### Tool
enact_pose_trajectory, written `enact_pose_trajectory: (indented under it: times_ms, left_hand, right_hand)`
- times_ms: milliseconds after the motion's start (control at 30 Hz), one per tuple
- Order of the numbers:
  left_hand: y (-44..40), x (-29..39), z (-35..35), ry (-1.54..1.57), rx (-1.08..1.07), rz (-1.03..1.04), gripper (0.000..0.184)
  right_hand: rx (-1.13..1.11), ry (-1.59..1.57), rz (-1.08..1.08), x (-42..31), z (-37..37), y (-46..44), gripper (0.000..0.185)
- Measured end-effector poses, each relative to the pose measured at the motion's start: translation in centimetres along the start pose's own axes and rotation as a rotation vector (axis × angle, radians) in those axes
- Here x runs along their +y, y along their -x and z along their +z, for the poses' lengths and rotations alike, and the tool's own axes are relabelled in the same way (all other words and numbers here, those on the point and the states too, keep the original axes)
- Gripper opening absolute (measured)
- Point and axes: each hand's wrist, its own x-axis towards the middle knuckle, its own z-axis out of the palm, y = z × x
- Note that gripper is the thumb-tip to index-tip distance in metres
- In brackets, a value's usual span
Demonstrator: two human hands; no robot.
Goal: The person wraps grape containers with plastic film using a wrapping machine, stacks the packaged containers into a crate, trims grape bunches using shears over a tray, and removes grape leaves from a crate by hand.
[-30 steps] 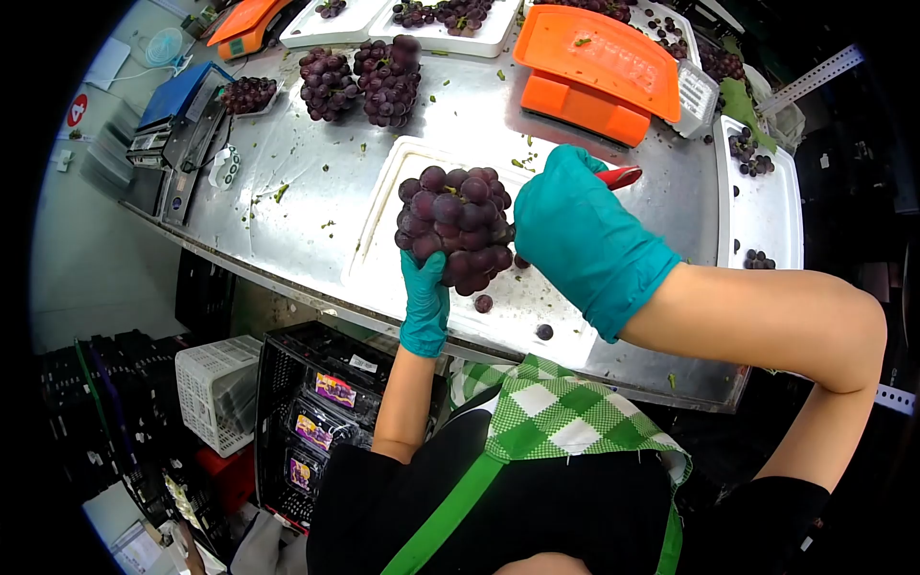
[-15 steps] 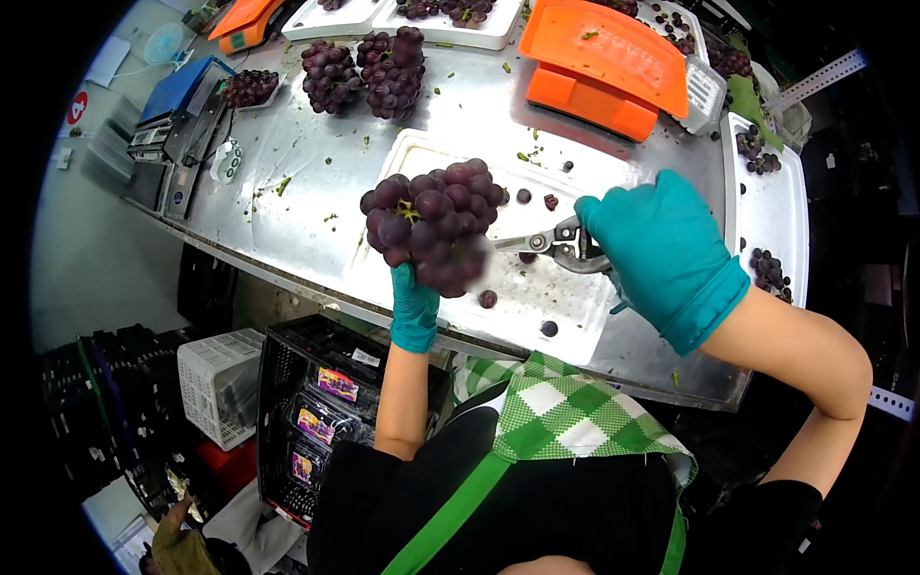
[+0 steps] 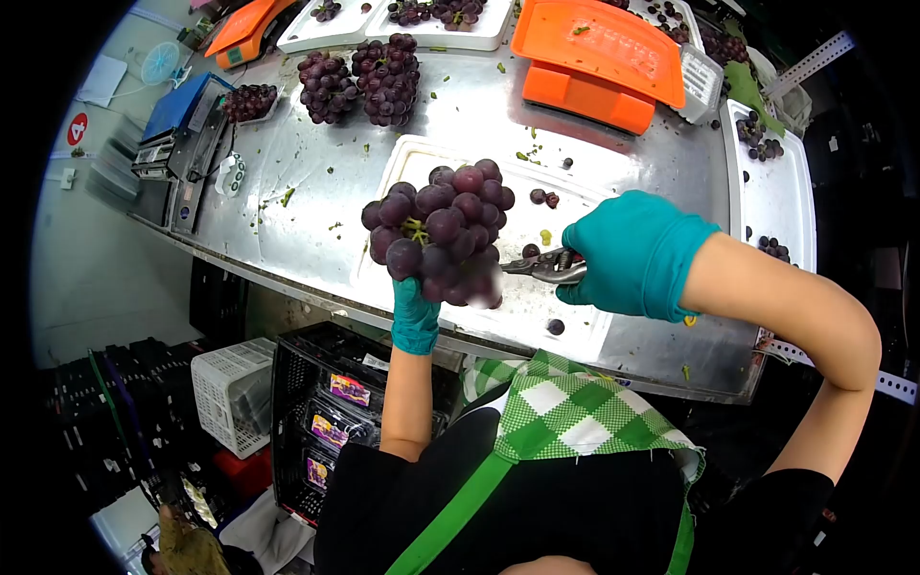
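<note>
A bunch of dark purple grapes (image 3: 439, 225) rests upright on my left hand (image 3: 415, 316), gloved in teal, which holds it from below; most of the fingers are hidden behind the fruit. My right hand (image 3: 632, 254), also in a teal glove, is closed around metal pruning shears (image 3: 548, 267). The shears' tips point left, at the lower right side of the bunch. Under both hands lies a white tray (image 3: 407, 153) with loose grapes and stem bits on it.
Behind the tray stands an orange scale (image 3: 604, 57). Two grape bunches (image 3: 356, 81) lie at the back left, near white trays (image 3: 446, 36). Another white tray (image 3: 781, 192) is on the right. A black crate (image 3: 316, 431) with packed boxes stands below the table edge.
From above the bunch's right side, my right hand moved right, then slightly down and left with the shears. The bunch has turned and shifted left. A green bit now lies on the tray.
</note>
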Motion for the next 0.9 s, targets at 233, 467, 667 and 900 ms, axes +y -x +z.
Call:
enact_pose_trajectory:
  times_ms: [233,467,667,900]
  left_hand:
    - [-0.4,-0.5,-0.9,0.088,0.004,-0.023,0.062]
    - [-0.3,-0.7,-1.2,0.071,-0.082,0.014,0.061]
    - [-0.5,-0.8,-1.5,0.087,-0.118,0.019,0.059]
    - [-1.0,0.0,0.7,0.005,-0.008,-0.010,0.056]
  right_hand:
    - [-0.107,0.026,0.029,-0.4,-1.4,-0.1,0.040]
    - [-0.146,-0.015,0.053,-0.4,-1.1,-0.4,0.041]
    - [-0.084,-0.019,-0.018,0.2,-0.4,-1.4,0.045]
    - [-0.070,0.050,-0.005,0.2,-1.4,-1.0,0.046]
